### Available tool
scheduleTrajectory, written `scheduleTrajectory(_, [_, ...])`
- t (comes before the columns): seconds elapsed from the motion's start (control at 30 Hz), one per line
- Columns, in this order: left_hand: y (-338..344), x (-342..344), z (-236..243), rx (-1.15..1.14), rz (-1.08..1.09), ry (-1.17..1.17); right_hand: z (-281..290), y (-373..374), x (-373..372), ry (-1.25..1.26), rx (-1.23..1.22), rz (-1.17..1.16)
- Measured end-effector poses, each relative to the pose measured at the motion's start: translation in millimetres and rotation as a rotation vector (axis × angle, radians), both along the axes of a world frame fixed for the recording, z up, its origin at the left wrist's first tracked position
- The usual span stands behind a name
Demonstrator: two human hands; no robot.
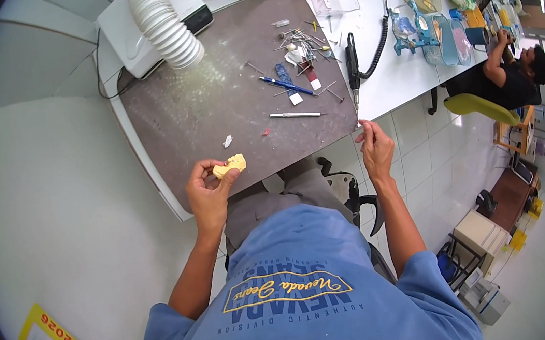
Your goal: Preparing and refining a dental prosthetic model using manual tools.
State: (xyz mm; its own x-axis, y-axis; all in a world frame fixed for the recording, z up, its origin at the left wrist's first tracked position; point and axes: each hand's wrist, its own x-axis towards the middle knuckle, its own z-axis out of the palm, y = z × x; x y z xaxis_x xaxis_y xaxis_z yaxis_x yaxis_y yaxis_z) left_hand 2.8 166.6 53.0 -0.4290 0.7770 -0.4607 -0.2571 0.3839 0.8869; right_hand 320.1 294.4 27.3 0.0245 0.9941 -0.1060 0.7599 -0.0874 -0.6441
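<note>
Head view: from where I stand, the left hand (206,199), left of centre in the frame, has its fingers clamped on a pale yellow cast (236,164) above the near edge of the brown mat (169,118). Right of centre, the right hand (378,151) is curled by the tip of a black handpiece (351,56); I can't quite tell whether its fingers grip anything. A white scrap (227,141) lies just beyond the cast.
</note>
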Motion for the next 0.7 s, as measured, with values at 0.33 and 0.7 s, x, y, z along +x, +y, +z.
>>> scheduleTrajectory(0.33, [53, 29, -62, 0.177, 0.063, 0.578, -98, -39, 84, -0.075, -0.378, 0.314])
scheduleTrajectory(0.7, [54, 73, -125, 0.216, 0.356, 1.155, -342, -114, 116, -0.698, -0.980, 1.457])
